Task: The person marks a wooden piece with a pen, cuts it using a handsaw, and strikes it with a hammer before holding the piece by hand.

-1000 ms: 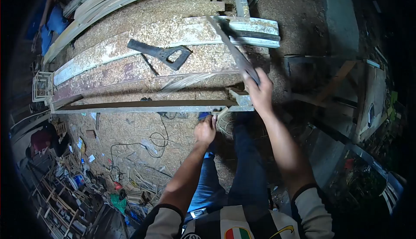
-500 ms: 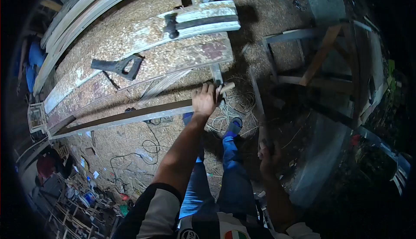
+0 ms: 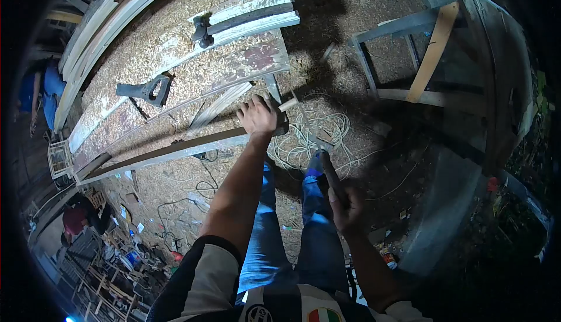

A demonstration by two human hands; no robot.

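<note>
A long grey-brown timber beam (image 3: 222,143) lies on a slant in front of the person, running from far on the left to a near end at centre. The left hand (image 3: 258,115) sits over that near end, fingers bent and loosely spread, about half open; whether they grip the wood cannot be told. A short pale wooden piece (image 3: 288,104) juts out to the right, just beside the fingers. Steadying the beam well likely calls for a flat, firm palm, with the fingertips kept off its edge. The right hand (image 3: 347,208), low on the right, is closed around a long dark tool handle (image 3: 330,173); its working end is too dim to make out. Holding it low and clear of the legs and the blue-clad foot (image 3: 315,163) seems wise, as does stepping around the tangled cream rope (image 3: 299,138). Beyond the beam, a black-handled saw (image 3: 133,91) and a black metal tool (image 3: 201,31) rest on shaving-covered boards (image 3: 257,68).
</note>
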